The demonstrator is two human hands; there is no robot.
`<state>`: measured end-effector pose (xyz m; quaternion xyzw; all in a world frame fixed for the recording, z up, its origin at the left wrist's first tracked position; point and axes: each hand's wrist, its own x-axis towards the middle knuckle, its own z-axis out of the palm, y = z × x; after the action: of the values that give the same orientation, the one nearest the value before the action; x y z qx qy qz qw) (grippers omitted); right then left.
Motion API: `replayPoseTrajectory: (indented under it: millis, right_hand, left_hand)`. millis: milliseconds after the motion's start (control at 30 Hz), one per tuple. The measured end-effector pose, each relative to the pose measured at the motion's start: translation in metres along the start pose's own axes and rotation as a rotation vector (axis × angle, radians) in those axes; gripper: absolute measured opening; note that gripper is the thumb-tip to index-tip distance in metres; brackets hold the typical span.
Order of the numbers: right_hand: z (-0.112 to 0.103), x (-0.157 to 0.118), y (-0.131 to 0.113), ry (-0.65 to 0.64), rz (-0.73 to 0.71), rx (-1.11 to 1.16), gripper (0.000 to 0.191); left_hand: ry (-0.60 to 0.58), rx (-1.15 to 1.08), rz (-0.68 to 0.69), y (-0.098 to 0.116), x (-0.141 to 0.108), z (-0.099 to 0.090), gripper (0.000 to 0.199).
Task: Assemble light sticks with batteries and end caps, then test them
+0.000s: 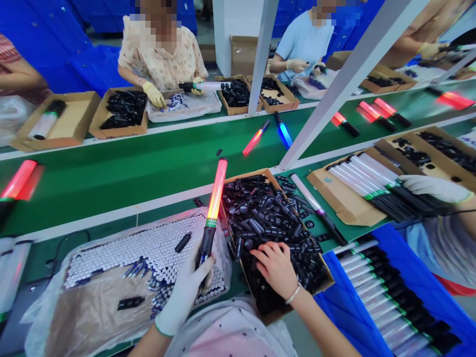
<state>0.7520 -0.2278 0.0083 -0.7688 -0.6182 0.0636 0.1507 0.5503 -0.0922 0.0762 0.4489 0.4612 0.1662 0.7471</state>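
Observation:
My left hand [191, 282], in a white glove, is closed around the black handle of a light baton [215, 198]. The baton stands nearly upright, its tube glowing red to orange above a green ring. Blue battery ends show at the handle's open side. My right hand [277, 270], bare with a bracelet at the wrist, rests on a heap of black plastic parts [256, 213] in a cardboard box [273, 173]. Its fingers are apart and slightly bent; their tips touch the parts. Left of it, a plastic-lined tray holds many upright batteries [111, 253], with loose black parts on top.
A green conveyor belt [167, 158] crosses ahead, carrying lit red and blue batons. A slanted white post [345, 84] rises right of centre. At the lower right, a blue bin [334, 287] holds unlit batons [386, 287]. Co-workers sit opposite; another's gloved hand [435, 188] is at the right.

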Motion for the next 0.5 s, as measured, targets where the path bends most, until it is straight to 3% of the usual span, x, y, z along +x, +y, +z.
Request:
replayPoseTrajectory:
  millis: [133, 300, 400, 500]
  right_hand:
    - [-0.011, 0.026, 0.023, 0.050, 0.034, -0.049, 0.028]
    - [-0.031, 0.037, 0.040, 0.071, 0.068, -0.077, 0.040]
    - [-0.036, 0.038, 0.024, 0.098, 0.104, -0.039, 0.047]
    - [-0.025, 0.039, -0.010, 0.096, 0.057, 0.076, 0.035]
  left_hand:
    - [-0.011, -0.002, 0.033, -0.003, -0.002, -0.003, 0.082]
    - [0.041, 0.002, 0.038, -0.001, -0.007, -0.008, 0.081]
    - [0.052, -0.016, 0.023, 0.005, -0.007, -0.011, 0.082]
    - [0.093, -0.019, 0.020, 0.015, -0.003, -0.017, 0.082]
